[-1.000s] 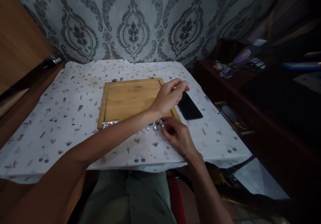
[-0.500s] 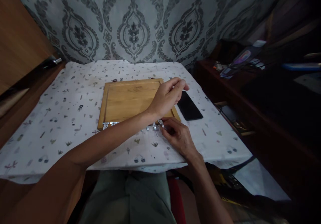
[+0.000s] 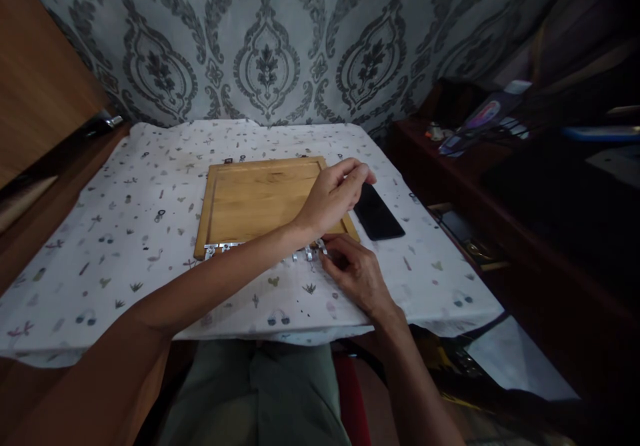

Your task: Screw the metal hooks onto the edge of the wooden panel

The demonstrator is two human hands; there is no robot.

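Note:
A wooden panel (image 3: 260, 199) with a raised border lies flat on the patterned cloth. Several small silver metal fittings (image 3: 210, 251) sit in a row along its near edge; my left forearm covers the middle of that row. My right hand (image 3: 357, 273) is at the panel's near right corner, thumb and finger closed on the last metal fitting (image 3: 321, 246). Reaching across the panel, my left hand (image 3: 336, 193) is above its right side with the fingers curled together. Whether something small is in those fingers, I cannot make out.
A black phone (image 3: 377, 213) lies right of the panel, close to my left fingertips. The white cloth (image 3: 150, 286) covers the table. To the right stands a dark red desk (image 3: 425, 166) with a bottle (image 3: 483, 116); wooden furniture (image 3: 45, 66) is at the left, patterned wall behind.

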